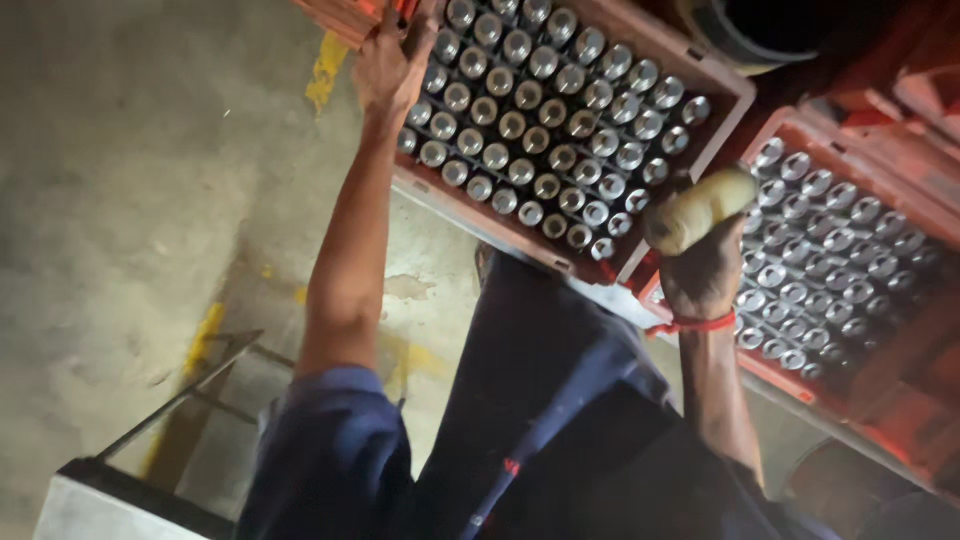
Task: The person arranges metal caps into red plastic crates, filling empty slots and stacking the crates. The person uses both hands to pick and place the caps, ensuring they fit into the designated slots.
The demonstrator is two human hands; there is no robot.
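The left hand [392, 62] grips the far corner of a red plastic crate [700, 75] filled with upright silvery metal cylinders [540, 125], its fingers curled over the rim where the crate's wall meets the top edge of the picture. The right hand [705, 272], with a red thread tied at the wrist, is clenched around a pale yellowish spool-shaped roll [697, 208] and holds it just off the near right corner of that crate, in the gap between it and a second red crate [800, 125] of like cylinders [820, 250] to the right.

Judging by the rows, both crates look packed full, with no open slot to be seen in the first one; the roll is in hand and not set down anywhere, so the handling of it appears unfinished.

The first crate's far edge is cut off by the frame, and the second crate runs out of view at the right. What the roll is made of is hard to tell in the dim, reddish light. Below the crate, dark blue clothing [540, 400] covers much of the bare concrete floor [130, 180], which bears worn yellow paint marks.
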